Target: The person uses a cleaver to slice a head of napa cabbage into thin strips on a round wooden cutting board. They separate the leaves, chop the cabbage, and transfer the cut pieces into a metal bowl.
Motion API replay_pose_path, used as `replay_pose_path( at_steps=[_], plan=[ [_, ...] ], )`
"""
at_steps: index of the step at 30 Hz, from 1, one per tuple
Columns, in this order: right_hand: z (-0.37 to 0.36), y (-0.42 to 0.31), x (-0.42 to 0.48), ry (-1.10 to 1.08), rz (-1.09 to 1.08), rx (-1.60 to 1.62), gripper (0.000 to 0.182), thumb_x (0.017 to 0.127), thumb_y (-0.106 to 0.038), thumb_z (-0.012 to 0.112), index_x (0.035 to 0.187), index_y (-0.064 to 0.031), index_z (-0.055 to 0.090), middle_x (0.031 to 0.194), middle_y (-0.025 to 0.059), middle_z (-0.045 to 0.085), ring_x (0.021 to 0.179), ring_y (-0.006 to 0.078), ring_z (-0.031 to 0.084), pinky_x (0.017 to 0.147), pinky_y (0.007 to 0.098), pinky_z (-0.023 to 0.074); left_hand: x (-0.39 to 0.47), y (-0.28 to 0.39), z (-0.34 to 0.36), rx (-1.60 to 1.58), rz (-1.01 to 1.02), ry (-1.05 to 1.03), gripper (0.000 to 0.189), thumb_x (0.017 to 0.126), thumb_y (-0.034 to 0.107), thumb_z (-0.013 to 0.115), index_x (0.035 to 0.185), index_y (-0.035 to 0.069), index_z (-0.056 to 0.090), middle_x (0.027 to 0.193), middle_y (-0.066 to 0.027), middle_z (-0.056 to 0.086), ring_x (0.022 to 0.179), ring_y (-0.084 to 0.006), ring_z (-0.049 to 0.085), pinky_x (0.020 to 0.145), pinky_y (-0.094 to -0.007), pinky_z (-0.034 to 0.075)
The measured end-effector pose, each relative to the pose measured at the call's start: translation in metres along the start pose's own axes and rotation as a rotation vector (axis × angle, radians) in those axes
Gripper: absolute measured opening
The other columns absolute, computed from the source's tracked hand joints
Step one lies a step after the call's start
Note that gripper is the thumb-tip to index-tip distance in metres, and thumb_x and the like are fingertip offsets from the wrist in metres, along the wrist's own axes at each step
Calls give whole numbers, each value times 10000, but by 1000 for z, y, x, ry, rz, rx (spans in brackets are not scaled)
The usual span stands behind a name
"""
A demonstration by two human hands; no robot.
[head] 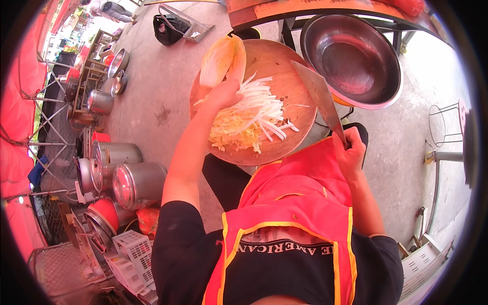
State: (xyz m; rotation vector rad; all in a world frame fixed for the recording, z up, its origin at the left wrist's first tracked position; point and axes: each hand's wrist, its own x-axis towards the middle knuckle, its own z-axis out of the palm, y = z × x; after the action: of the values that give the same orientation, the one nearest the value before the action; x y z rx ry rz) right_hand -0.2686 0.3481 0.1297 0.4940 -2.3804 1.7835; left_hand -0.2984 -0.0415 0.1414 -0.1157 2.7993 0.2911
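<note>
My right hand [350, 150] grips the handle of a broad-bladed cleaver [322, 97]. Its blade slants up and left beside the right edge of a round wooden chopping board [293, 93]. Over the board, my left hand [227, 93] reaches in with curled fingers. It is at the lower end of a napa cabbage piece [223, 61] and against a heap of shredded cabbage [255, 114]. The fingertips are partly hidden, so whether they hold anything is unclear. White strips lie on the heap's upper right, yellow leafy shreds at its lower left.
A large steel basin [350, 61] stands right of the board, beside a table [259, 13]. Steel pots [139, 185] and white plastic crates [133, 255] line the left. A black bag [167, 30] sits on the floor ahead; a stool [446, 124] is at right.
</note>
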Motion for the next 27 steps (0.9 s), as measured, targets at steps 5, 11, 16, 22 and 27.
replay_pose_path(
  at_steps=[5,11,16,22,27],
  plan=[
    [6,5,-4,-2,27,-4,239,857,-23,684,747,-49,473,574,-45,373,520,17,324,455,212,269,59,0,57,-260,121,297,292,955,245,466,1071,4,582,1118,-215,618,1061,-361,581,913,-434,462],
    [3,4,-5,-7,44,-17,244,864,-31,680,743,-49,469,580,-44,379,529,15,322,456,212,271,76,30,69,-179,34,79,401,974,301,438,1196,-19,532,1221,-226,560,1162,-379,514,1024,-459,388],
    [5,5,-2,-22,114,-6,234,866,-31,678,752,-44,475,593,-39,394,545,20,328,470,213,289,59,22,91,-90,292,165,364,955,304,485,1142,6,578,1115,-236,586,1104,-377,531,1004,-466,387],
    [2,5,1,15,77,3,233,863,-24,677,750,-44,474,601,-36,395,558,27,332,481,219,300,34,87,78,-38,509,393,370,835,279,657,1077,9,582,1109,-189,599,1116,-347,543,955,-452,433],
    [-4,-2,-1,37,62,-13,237,864,-22,676,745,-44,473,603,-35,399,560,28,335,483,217,301,45,128,104,72,515,196,305,768,233,688,982,33,602,999,-159,627,1025,-319,601,786,-456,508]
  ],
)
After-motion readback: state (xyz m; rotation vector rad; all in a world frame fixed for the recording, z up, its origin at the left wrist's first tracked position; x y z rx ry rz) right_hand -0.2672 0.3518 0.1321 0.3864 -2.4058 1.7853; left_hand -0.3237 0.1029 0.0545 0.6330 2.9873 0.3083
